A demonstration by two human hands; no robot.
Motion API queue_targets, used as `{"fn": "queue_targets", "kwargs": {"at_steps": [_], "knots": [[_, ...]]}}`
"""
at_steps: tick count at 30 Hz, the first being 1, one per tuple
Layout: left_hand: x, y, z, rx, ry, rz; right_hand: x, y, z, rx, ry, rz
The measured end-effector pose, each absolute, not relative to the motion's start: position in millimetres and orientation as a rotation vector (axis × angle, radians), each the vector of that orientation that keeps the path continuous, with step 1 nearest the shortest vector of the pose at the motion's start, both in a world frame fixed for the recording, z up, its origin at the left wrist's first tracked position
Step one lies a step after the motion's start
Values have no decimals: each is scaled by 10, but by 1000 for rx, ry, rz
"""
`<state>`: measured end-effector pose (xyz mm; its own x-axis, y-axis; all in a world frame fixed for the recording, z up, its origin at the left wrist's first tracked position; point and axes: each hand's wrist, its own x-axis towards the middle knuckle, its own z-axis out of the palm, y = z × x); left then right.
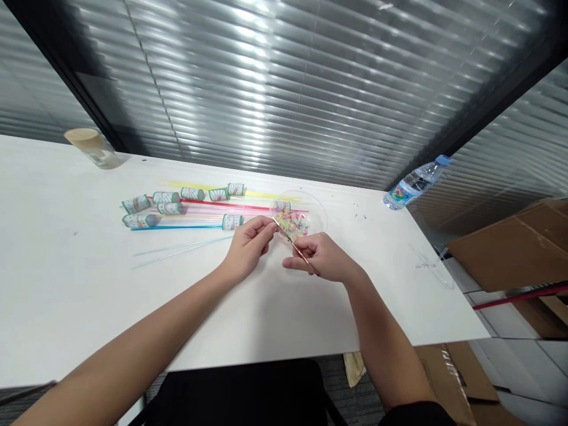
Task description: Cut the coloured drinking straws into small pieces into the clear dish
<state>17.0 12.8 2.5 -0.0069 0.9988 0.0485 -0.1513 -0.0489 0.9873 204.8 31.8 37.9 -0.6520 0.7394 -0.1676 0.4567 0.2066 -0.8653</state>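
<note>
My right hand (322,257) is closed around a pair of scissors (304,258) with copper-coloured handles. The blades point up and left towards the fingertips of my left hand (251,244). That hand is pinched shut; what sits between its fingers is too small to make out. Just beyond the blades is a clear round bowl (323,210) holding small yellow, pink and red pieces (295,223). Left of it lie bundles of thin coloured strips, among them red (213,205) and blue (186,227) ones, with several patterned paper wraps (192,193) about them.
A jar with a wooden lid (91,147) stands at the back left of the white table (213,331). A water bottle (416,184) is at the back right. Clear plastic (428,266) lies by the right edge, with cardboard boxes (510,245) beyond.
</note>
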Motion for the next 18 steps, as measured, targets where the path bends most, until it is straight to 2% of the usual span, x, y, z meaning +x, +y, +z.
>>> {"fn": "queue_targets", "kwargs": {"at_steps": [18], "knots": [[166,120,-5,1167,1054,1304,2066,335,353,-1116,-2173,1401]]}}
